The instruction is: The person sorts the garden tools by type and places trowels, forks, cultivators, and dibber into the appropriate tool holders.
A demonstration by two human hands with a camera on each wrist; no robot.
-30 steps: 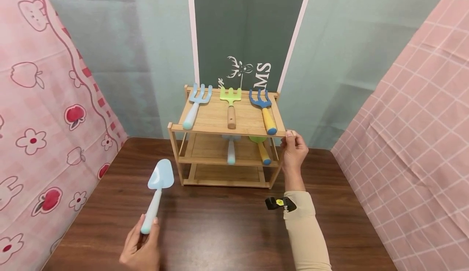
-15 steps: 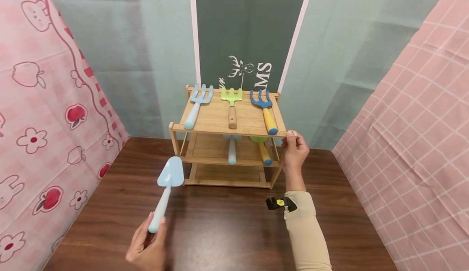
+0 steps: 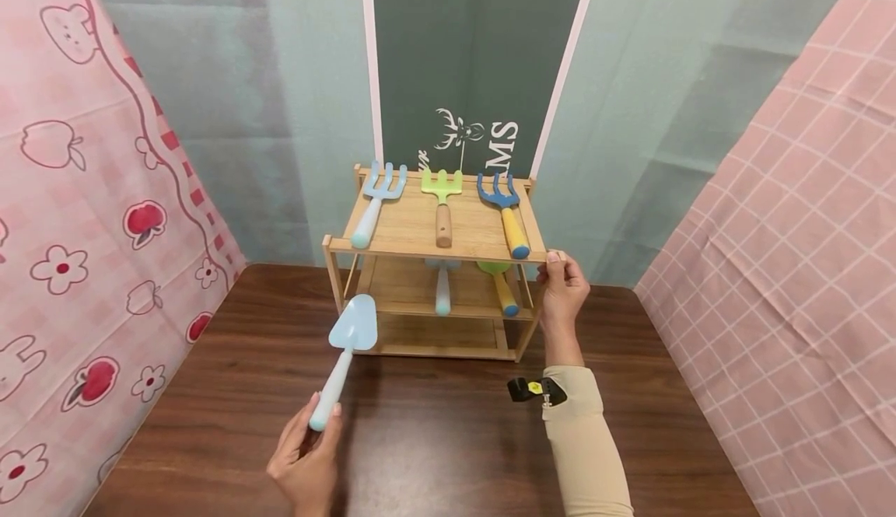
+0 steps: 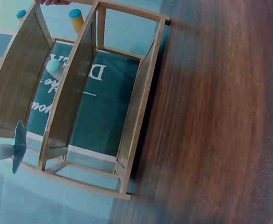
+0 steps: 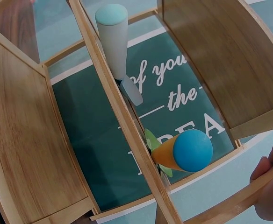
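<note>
My left hand (image 3: 308, 455) pinches the end of the pale handle of a light blue garden trowel (image 3: 355, 324). Its blade points up and away, in front of the left front post of a wooden three-tier rack (image 3: 413, 249). At the rack's top right front corner, my right hand (image 3: 563, 291) grips the frame with thumb and fingers. Three hand forks lie on the top shelf: a light blue one (image 3: 376, 204), a green one with a wooden handle (image 3: 442, 210) and a dark blue one with a yellow handle (image 3: 505, 214).
On the middle shelf lie a pale-handled tool (image 3: 442, 291) and a green tool with a yellow handle (image 3: 504, 291), their heads partly hidden by the top shelf. The rack stands on a dark wooden table (image 3: 420, 439). Pink cloths (image 3: 791, 229) hang at both sides.
The left hand has carried the trowel to the right and slightly away, up to the rack's left front post. My right hand keeps its grip on the rack's corner.
</note>
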